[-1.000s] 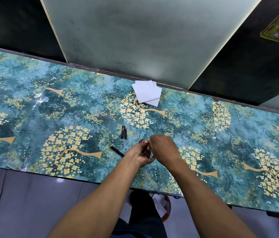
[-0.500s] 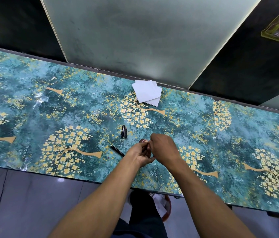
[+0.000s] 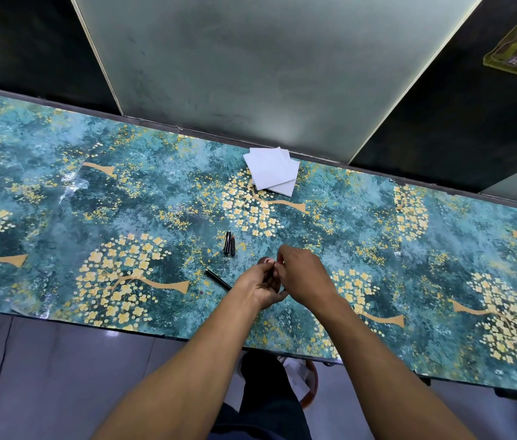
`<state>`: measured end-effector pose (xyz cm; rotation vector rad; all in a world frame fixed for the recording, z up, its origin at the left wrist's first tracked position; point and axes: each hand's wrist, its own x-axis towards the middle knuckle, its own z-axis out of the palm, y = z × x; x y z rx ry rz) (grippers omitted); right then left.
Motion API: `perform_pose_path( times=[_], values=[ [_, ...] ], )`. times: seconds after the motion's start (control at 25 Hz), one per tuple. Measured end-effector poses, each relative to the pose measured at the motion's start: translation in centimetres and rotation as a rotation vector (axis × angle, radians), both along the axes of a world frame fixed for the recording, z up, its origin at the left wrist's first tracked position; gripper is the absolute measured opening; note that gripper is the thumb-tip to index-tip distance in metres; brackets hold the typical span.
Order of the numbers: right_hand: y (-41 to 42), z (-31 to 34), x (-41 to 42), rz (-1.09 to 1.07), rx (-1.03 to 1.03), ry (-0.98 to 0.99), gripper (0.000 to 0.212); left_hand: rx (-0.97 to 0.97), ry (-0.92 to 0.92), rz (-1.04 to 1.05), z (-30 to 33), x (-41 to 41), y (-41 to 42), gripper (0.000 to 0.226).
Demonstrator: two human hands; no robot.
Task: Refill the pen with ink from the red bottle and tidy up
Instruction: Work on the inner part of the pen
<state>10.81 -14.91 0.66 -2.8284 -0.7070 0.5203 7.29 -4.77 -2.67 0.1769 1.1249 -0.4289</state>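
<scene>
Centre frame, the left hand (image 3: 258, 285) and right hand (image 3: 303, 274) press together, fingers pinching a small reddish round bottle (image 3: 265, 260), mostly hidden; slim black pen parts (image 3: 229, 243) lie just above.

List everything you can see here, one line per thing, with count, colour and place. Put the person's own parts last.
table: one, teal cover with yellow flower trees, spans the view.
paper napkins: a small stack, white, far edge of the table, centre.
short pen parts: two, black, lying side by side just beyond the hands.
long pen piece: one, black, lying slantwise by the left hand.
red bottle: one, only a reddish sliver shows between the hands.
panel: one, grey-green, behind the table.
floor: grey tiles, near side.
left hand: one, fingers curled at the bottle.
right hand: one, fingers pinched at the bottle's top.
</scene>
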Motion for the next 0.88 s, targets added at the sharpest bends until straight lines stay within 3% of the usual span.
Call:
perform_pose_path(
  times=[0.2, 0.4, 0.56, 0.72, 0.88],
  values=[
    [0.4, -0.1, -0.2, 0.047, -0.050, -0.056, 0.005, -0.009, 0.007, -0.003, 0.0, -0.2, 0.2, 0.024],
    [0.6, -0.4, -0.4, 0.050, -0.134, -0.115, 0.017, -0.012, 0.016, 0.006, 0.0, -0.2, 0.2, 0.026],
    [0.5, -0.6, -0.8, -0.036, -0.060, -0.110, 0.026, -0.029, 0.017, 0.026, 0.0, -0.1, 0.2, 0.028],
    [0.0, -0.3, -0.9, 0.008, 0.004, -0.049, 0.008, -0.034, 0.025, -0.003, -0.2, -0.2, 0.4, 0.023],
    [0.2, -0.1, -0.9, 0.039, -0.031, -0.085, 0.007, -0.020, 0.020, -0.022, -0.2, -0.1, 0.3, 0.022]
  ],
)
